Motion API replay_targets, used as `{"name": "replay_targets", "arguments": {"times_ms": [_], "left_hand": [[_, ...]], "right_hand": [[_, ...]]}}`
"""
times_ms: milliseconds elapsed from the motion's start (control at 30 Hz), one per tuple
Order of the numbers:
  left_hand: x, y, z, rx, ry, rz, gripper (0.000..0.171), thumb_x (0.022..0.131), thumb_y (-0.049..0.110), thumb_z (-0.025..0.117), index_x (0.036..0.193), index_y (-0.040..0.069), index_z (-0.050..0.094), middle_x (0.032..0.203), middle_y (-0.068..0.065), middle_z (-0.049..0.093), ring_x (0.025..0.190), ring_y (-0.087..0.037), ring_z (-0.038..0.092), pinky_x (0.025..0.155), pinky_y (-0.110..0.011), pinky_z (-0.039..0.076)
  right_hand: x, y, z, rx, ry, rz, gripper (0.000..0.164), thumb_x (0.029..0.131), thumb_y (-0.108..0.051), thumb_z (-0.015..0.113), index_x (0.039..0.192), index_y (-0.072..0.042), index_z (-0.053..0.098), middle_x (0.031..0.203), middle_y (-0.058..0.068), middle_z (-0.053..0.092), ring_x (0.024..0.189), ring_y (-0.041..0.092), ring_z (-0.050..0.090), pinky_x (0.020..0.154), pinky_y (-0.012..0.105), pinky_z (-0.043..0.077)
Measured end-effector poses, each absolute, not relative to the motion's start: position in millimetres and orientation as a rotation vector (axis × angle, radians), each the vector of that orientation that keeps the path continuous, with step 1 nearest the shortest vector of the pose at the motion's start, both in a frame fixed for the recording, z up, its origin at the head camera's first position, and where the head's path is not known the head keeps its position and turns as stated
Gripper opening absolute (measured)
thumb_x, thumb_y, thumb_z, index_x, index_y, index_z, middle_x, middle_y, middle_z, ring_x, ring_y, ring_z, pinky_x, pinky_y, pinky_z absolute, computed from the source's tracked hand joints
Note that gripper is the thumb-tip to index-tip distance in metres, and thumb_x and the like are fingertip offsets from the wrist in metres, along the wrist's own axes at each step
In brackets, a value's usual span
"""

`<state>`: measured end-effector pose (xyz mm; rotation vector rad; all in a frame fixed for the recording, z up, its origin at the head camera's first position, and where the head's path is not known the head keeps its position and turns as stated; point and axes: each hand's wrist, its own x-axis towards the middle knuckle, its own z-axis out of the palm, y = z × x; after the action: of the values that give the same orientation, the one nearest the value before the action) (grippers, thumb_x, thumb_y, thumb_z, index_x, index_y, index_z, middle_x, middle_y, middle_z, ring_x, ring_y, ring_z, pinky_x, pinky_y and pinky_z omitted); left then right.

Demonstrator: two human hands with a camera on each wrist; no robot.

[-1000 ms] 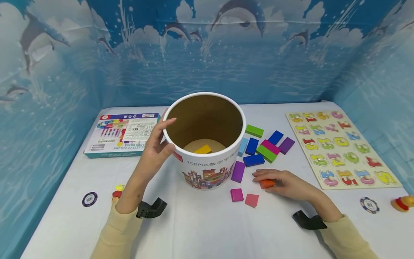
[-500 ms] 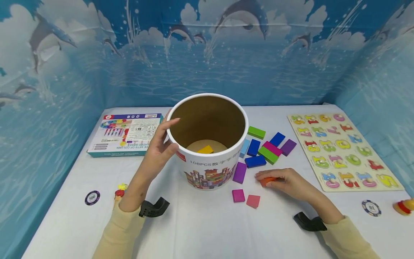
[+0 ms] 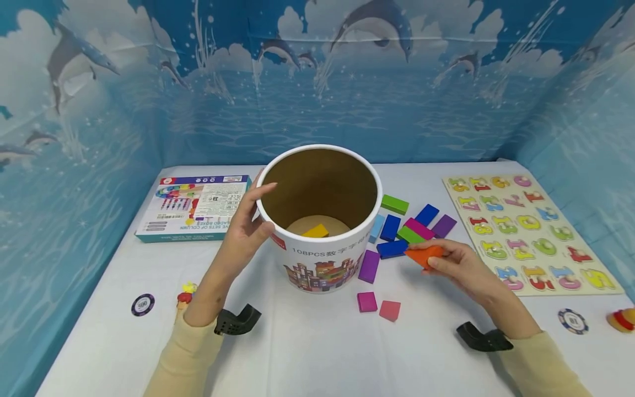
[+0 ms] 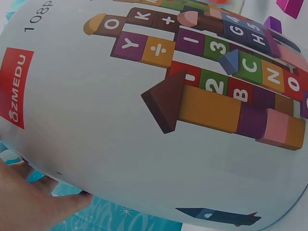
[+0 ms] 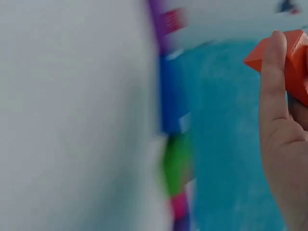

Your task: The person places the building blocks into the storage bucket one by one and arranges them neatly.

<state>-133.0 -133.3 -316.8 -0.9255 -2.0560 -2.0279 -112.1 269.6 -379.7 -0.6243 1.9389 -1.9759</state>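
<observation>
A large white bucket (image 3: 322,251) with a printed block-city picture stands upright mid-table; a yellow block (image 3: 316,231) lies on its floor. My left hand (image 3: 244,223) holds the bucket's left side at the rim, index finger over the edge and thumb on the outer wall. My right hand (image 3: 458,267) pinches an orange triangular block (image 3: 424,256) above the table, right of the bucket. In the right wrist view the orange block (image 5: 293,62) shows behind a finger. The left wrist view is filled by the bucket's printed wall (image 4: 110,144).
Several coloured blocks (image 3: 391,227) lie right of the bucket. A magenta block (image 3: 367,302) and a pink-red block (image 3: 389,310) lie nearer. A number puzzle board (image 3: 536,237) is at right, a flat box (image 3: 193,209) at left. Poker chips (image 3: 143,304) lie on both sides.
My right hand has lifted the orange block off the table and tilted it, moving slightly away from me. My left hand stays at the bucket. The head view has shifted slightly.
</observation>
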Motion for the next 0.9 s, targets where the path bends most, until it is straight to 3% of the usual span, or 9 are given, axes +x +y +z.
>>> {"name": "replay_targets", "arguments": {"times_ms": [200, 400, 567, 900], "left_hand": [[-131, -133, -315, -0.912, -2.070, -2.011, 0.060, 0.084, 0.038, 0.058, 0.135, 0.017, 0.034, 0.148, 0.003, 0.010, 0.134, -0.019, 0.010, 0.098, -0.050, 0.030], [-131, -133, -315, -0.915, -2.074, -2.013, 0.059, 0.085, 0.036, 0.057, 0.135, 0.016, 0.033, 0.148, 0.004, 0.008, 0.134, -0.017, 0.008, 0.098, -0.055, 0.026], [-131, -133, -317, -0.887, -2.090, -2.018, 0.058, 0.085, 0.034, 0.057, 0.135, 0.015, 0.033, 0.148, 0.004, 0.009, 0.134, -0.016, 0.008, 0.099, -0.056, 0.023], [-131, -132, -316, -0.876, -2.108, -1.984, 0.060, 0.084, 0.038, 0.057, 0.135, 0.016, 0.033, 0.147, 0.003, 0.012, 0.133, -0.018, 0.012, 0.099, -0.054, 0.025]], "right_hand": [[-127, 237, -285, -1.011, 1.646, -2.180, 0.031, 0.091, 0.008, 0.037, 0.121, 0.007, 0.046, 0.122, 0.018, 0.049, 0.107, 0.027, 0.049, 0.077, 0.028, 0.050], [-157, 172, -211, -0.976, 1.898, -1.878, 0.029, 0.092, -0.002, 0.045, 0.120, -0.002, 0.051, 0.122, 0.015, 0.049, 0.109, 0.032, 0.045, 0.080, 0.033, 0.050], [-185, 120, -207, -0.994, 1.976, -1.415, 0.027, 0.091, -0.007, 0.049, 0.117, -0.004, 0.053, 0.118, 0.013, 0.051, 0.105, 0.029, 0.050, 0.080, 0.039, 0.049], [-197, 86, -221, -1.110, 1.915, -0.742, 0.022, 0.090, -0.005, 0.049, 0.108, -0.013, 0.059, 0.099, 0.005, 0.059, 0.088, 0.021, 0.054, 0.074, 0.033, 0.051]]}}
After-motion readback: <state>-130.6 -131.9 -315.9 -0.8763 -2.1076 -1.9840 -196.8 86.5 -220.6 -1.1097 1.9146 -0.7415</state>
